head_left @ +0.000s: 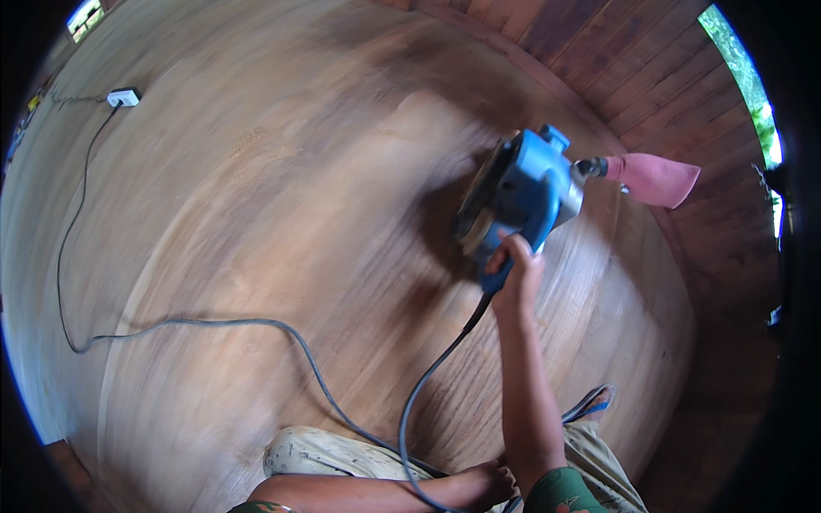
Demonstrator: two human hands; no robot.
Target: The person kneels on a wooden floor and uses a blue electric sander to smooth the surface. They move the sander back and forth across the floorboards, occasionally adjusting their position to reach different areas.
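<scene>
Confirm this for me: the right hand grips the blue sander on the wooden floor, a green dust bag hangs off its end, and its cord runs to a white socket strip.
One detail is wrong: the dust bag is pink, not green, as the head view shows. The rest stands: the right hand grips the blue sander on the wooden floor, and its cord runs to a white socket strip.
</scene>
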